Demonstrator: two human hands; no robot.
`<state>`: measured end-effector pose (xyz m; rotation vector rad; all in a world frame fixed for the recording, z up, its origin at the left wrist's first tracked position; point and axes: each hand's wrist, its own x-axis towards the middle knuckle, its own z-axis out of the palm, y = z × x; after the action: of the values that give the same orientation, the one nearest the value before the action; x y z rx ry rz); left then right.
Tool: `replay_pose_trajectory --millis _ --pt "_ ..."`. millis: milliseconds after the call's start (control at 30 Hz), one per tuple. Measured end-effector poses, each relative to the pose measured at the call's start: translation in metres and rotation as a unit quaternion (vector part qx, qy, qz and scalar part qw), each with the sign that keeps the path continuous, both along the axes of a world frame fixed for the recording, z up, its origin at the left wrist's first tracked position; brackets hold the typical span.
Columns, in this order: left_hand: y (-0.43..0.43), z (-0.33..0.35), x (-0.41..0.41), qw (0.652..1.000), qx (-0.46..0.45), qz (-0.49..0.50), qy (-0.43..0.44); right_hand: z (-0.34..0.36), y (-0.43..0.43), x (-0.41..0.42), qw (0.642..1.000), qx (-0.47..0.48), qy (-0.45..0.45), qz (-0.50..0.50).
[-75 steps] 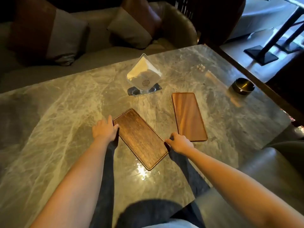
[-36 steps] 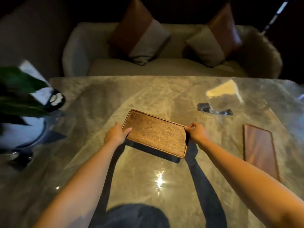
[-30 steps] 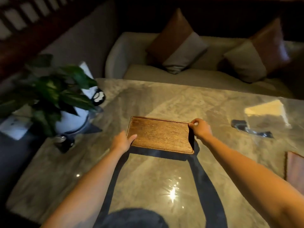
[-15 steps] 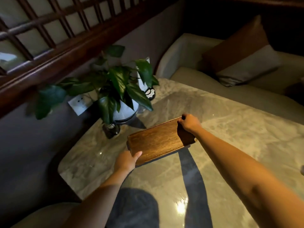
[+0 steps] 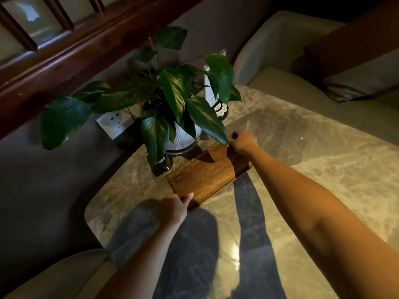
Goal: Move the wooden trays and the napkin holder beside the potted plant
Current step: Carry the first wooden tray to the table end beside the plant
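Wooden tray (image 5: 207, 175) at the left corner of the marble table (image 5: 323, 180), just beside the potted plant (image 5: 172, 100). Held at both short ends. Hard to tell whether fully flat on the table or a little raised; dark shadow under the near edge.

Left hand (image 5: 174, 209) at the near end: fingers curled over the tray's corner, thumb side on the rim. Closed grip on the tray.

Right hand (image 5: 243, 142) at the far end: fingers wrapped round the edge, knuckles up. Also closed on the tray. Right forearm crossing over the tray's right side, hiding part of it.

One drooping leaf (image 5: 207, 119) touching or overlapping the far end of the tray next to the right hand, casting a pointed shadow on the wood.

White ribbed pot (image 5: 180, 139) directly behind the tray's long edge. Small dark glass (image 5: 162, 164) at the foot of the pot, near the tray's left corner but apart. Dark-based sign stand (image 5: 220, 104) behind the leaves. Wall socket (image 5: 113, 124) left of the pot. Sofa (image 5: 291, 67) beyond the table, cushion (image 5: 356, 83) on it.
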<state>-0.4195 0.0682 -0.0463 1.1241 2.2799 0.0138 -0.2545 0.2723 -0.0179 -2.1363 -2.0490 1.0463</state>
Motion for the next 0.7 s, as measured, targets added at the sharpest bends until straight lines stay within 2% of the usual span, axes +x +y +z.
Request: replay_pose_trajectory --millis 300,700 --pt "0.013 -0.005 -0.005 1.0 -0.001 -0.005 0.025 -0.01 0.009 -0.014 0.998 0.035 0.034 0.035" --pt "0.024 0.0 -0.004 1.0 -0.005 0.015 0.023 -0.004 0.011 -0.02 0.992 0.009 0.078 0.094"
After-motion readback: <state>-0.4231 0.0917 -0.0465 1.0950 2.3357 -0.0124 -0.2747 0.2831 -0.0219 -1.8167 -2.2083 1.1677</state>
